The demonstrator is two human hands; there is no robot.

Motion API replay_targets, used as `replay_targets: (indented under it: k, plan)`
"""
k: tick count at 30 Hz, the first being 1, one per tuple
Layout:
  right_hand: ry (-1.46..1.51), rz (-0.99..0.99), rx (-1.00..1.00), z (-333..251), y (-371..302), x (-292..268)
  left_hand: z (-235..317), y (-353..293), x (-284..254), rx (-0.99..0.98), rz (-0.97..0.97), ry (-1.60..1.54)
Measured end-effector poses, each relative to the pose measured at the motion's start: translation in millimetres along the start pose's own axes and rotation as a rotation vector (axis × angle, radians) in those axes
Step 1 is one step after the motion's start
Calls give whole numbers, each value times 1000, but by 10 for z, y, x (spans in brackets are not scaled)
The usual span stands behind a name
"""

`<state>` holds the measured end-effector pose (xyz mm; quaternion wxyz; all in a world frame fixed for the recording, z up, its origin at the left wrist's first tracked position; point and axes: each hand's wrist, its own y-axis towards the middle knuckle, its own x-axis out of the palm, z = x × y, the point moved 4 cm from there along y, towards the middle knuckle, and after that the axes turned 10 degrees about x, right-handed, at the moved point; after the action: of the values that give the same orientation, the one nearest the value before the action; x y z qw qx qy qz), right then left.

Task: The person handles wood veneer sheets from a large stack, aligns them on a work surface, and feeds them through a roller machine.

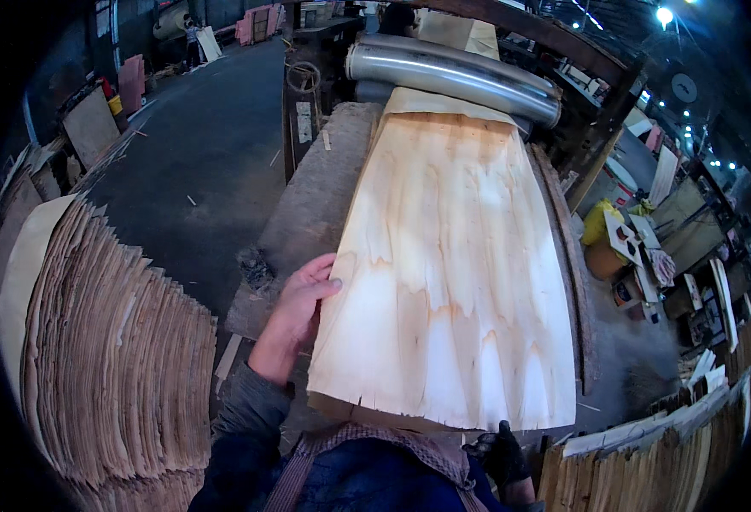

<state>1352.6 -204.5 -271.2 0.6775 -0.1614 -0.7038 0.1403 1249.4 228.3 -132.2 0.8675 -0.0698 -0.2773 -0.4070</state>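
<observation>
A long, pale wood veneer sheet [456, 282] with brown streaks slopes away from me. Its far end lies just before a large shiny metal roller [452, 78]. My bare left hand [300, 307] grips the sheet's left edge, the thumb near the top face and some fingers hidden by the sheet. At the near edge, right of my body, my right hand [499, 452] wears a dark glove and pinches the rim, its thumb showing against it. Beneath the sheet is a worn, dusty table [320, 183].
A tall stack of veneer sheets [128, 341] stands at my left. Another veneer stack [648, 461] is at the lower right. A handwheel [303, 78] sits left of the roller. Farther right are a yellow bag [597, 224] and boards. A person [192, 41] stands far back left.
</observation>
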Motion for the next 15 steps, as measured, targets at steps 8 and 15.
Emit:
replay_targets:
  k: [8, 15]
  plan:
    - [0, 110, -383, -219, 241, 796, 15, 224, -351, 4, 152, -8]
    - [-600, 202, -598, -1288, 1007, 1171, -821, -83, -984, -149, 453, 221]
